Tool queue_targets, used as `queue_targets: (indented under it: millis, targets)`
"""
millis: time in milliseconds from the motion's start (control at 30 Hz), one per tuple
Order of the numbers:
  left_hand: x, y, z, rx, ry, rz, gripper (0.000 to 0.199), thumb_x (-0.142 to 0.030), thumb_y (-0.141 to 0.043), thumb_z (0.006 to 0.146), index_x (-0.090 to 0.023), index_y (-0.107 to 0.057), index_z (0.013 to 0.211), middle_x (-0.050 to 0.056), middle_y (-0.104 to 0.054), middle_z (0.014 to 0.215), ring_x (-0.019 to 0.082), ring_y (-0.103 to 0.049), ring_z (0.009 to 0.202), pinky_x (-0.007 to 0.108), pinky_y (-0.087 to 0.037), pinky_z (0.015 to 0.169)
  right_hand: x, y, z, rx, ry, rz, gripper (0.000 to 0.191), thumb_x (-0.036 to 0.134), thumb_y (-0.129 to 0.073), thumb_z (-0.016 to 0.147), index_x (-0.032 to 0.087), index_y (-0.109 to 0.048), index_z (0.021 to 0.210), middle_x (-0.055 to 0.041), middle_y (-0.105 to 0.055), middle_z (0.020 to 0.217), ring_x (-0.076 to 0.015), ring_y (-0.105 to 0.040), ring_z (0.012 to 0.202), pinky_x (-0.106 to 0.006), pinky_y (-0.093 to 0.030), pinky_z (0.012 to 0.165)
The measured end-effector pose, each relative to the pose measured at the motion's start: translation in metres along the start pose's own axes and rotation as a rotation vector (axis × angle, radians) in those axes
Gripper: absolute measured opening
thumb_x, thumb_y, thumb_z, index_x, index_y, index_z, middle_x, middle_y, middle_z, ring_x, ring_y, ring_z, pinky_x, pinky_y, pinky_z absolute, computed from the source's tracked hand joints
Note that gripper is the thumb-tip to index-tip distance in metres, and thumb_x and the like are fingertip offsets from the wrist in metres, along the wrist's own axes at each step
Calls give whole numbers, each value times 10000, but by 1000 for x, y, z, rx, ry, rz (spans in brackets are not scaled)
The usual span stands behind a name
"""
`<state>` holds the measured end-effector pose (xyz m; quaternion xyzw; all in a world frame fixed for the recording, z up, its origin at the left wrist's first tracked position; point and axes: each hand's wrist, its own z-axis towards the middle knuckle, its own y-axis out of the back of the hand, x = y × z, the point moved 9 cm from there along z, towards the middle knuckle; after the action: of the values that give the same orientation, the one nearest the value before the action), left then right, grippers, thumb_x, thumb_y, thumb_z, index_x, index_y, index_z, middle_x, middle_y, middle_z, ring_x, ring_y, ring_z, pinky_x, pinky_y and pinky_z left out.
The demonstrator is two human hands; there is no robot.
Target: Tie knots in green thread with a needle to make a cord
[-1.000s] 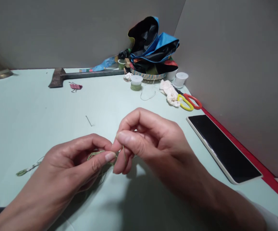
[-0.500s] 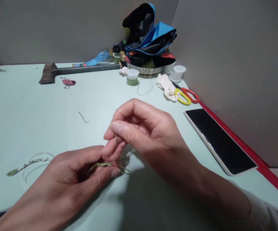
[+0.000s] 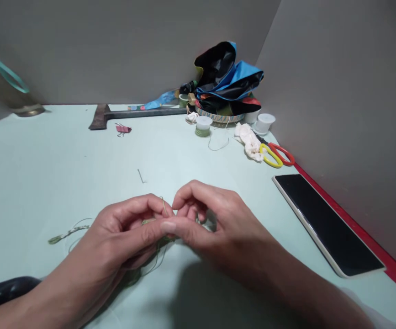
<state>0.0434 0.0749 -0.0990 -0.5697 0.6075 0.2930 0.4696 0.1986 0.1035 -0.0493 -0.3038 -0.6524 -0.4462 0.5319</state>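
Note:
My left hand (image 3: 125, 233) is closed in a pinch on a thin green cord (image 3: 163, 205), which loops up over its index fingertip. Knotted green cord shows partly between the fingers, and loose strands hang below the hand. My right hand (image 3: 214, 217) is curled close against the left, its thumb tip meeting the left thumb over the cord. What lies under its fingertips is mostly hidden. To the left on the table, a green-and-white braided cord (image 3: 68, 233) with a green end emerges from behind my left hand.
Beyond the hands lie a bent pin (image 3: 140, 176), a pink binder clip (image 3: 123, 129) and an axe (image 3: 99, 118). Thread spools (image 3: 203, 126), crumpled tissue (image 3: 249, 141) and scissors (image 3: 271, 155) sit at the back right. A phone (image 3: 328, 224) lies along the right edge.
My right hand has come down from above the left, and its thumb now meets the left thumb. The view has shifted, so the table things appear lower and farther right.

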Motion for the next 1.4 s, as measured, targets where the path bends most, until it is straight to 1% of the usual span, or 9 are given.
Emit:
queue_targets:
  millis: [100,300,600,833,933,1033,1133,1200,1400]
  targets:
    - [1,-1,-1,-11,28,-8,322,-422,-1131,757,-244,-863,760,-67,-470,613,105,-247,582,243,-164,513,4,-3,-2,-11,81,-6,202,262,-751,1016,274,-640,848,70,-638,773,-156,-548,740,-328,-420,712]
    - [-6,-5,0,13,16,-36,365,-468,-1115,798,-244,-827,785,-108,-382,567,91,-193,547,244,-139,489,15,-3,-6,-38,194,-29,237,222,-721,1028,275,-597,834,81,-605,780,-135,-541,727,-302,-422,705]
    - [-29,-29,10,28,-36,16,394,-588,-1019,882,-254,-846,998,-81,-500,606,142,-439,532,258,-327,491,24,-3,-5,-24,291,-23,246,196,-712,1027,275,-574,839,80,-594,788,-125,-560,727,-268,-479,735]
    - [-8,-10,-1,40,19,-37,361,-477,-1102,829,-229,-839,837,-103,-422,596,86,-249,533,227,-225,492,24,2,-9,-30,231,15,237,207,-729,1031,271,-612,835,69,-635,777,-137,-611,743,-278,-507,738]
    - [-2,-5,-5,57,29,-95,304,-397,-1131,827,-230,-878,819,-68,-501,653,85,-225,579,237,-174,519,16,8,-8,-62,187,30,114,235,-677,1127,275,-739,1039,50,-739,887,-151,-671,789,-300,-545,795]
    - [-2,-6,-7,97,-12,-106,267,-433,-1090,915,-254,-914,824,-40,-547,705,105,-252,615,229,-213,530,13,5,-5,-44,264,-112,270,169,-624,1111,281,-794,1289,-5,-801,1104,-186,-741,946,-339,-582,908]
    - [0,-5,-6,82,-12,-80,282,-450,-1102,890,-254,-926,789,-27,-552,707,118,-276,644,208,-252,542,8,-4,-2,28,318,-246,172,198,-639,1105,257,-800,1102,-49,-779,1113,-221,-747,1022,-358,-581,939]
    - [2,-3,-6,61,8,-66,264,-423,-1118,837,-246,-930,781,-19,-557,712,122,-287,661,201,-258,550,7,-3,-1,9,319,-260,187,216,-637,1122,256,-749,976,-42,-748,1040,-217,-724,987,-347,-558,919]
    - [-3,7,-4,-6,-32,-67,296,-476,-1128,843,-260,-926,828,-15,-570,746,141,-361,688,178,-382,559,0,6,5,-32,196,-266,197,146,-667,1063,256,-666,899,-30,-708,996,-214,-648,942,-358,-483,889]
